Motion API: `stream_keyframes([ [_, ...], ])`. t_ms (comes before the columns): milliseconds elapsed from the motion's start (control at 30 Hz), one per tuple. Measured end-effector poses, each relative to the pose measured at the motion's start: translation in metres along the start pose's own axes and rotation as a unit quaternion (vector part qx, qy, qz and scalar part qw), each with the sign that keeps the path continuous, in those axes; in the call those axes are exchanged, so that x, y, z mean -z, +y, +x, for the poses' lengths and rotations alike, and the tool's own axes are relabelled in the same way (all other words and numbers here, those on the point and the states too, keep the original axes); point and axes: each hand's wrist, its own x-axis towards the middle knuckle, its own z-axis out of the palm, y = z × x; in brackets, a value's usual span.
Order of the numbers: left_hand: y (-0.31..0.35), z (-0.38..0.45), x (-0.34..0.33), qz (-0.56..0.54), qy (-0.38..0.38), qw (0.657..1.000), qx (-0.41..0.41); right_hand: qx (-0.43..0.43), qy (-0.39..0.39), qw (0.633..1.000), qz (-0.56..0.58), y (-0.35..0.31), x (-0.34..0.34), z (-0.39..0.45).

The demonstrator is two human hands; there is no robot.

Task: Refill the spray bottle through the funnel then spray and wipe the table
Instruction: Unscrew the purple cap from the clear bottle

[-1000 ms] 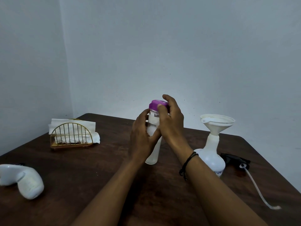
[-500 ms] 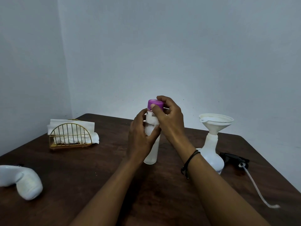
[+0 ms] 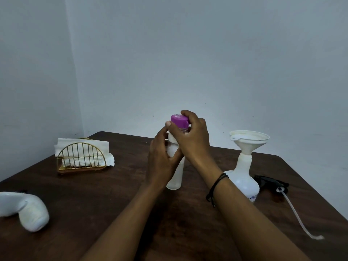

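Observation:
A tall translucent refill bottle (image 3: pixel 175 177) stands on the dark wooden table (image 3: pixel 116 210) at the centre. My left hand (image 3: pixel 162 162) grips its body. My right hand (image 3: pixel 192 140) pinches its purple cap (image 3: pixel 178 120), which sits slightly tilted at the bottle's top. To the right stands the white spray bottle (image 3: pixel 243 178) with a white funnel (image 3: pixel 249 141) seated in its open neck. The black spray head (image 3: pixel 271 182) with its pale dip tube (image 3: pixel 297 215) lies on the table behind and right of that bottle.
A gold wire holder with white napkins (image 3: pixel 82 155) sits at the back left. A white curved object (image 3: pixel 24 210) lies near the left edge. Walls close off the back and left.
My right hand has turned on the purple cap, and the cap now sits slightly lifted and tilted. The left hand keeps its hold on the bottle.

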Motion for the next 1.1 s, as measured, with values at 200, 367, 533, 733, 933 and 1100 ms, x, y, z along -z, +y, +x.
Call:
stream_keyframes([
  [200, 0.0026, -0.0006, 0.0005, -0.006, 0.014, 1.0, 0.002, -0.031, 0.033, 0.995, 0.094, 0.0024, 0.0038, 0.0006],
  [367, 0.0026, -0.0003, 0.001, -0.012, 0.014, 1.0, 0.017, -0.036, 0.037, 0.991, 0.122, 0.0064, 0.0005, 0.0008],
  [533, 0.0015, 0.0, 0.0, -0.011, 0.01, 1.0, 0.017, -0.028, 0.019, 0.99, 0.134, 0.0086, -0.0001, 0.0012],
  [733, -0.0004, -0.0006, 0.0009, -0.001, 0.0, 1.0, 0.004, -0.001, -0.015, 0.999, 0.037, 0.0028, -0.0019, -0.0026],
  [933, 0.0017, -0.0022, -0.0004, 0.005, -0.003, 1.0, -0.004, 0.003, 0.056, 0.997, 0.045, -0.0007, -0.0012, -0.0014],
  [1100, 0.0039, -0.0032, -0.0007, 0.002, 0.002, 1.0, -0.005, -0.037, 0.051, 0.986, 0.157, -0.0003, 0.0016, 0.0006],
])
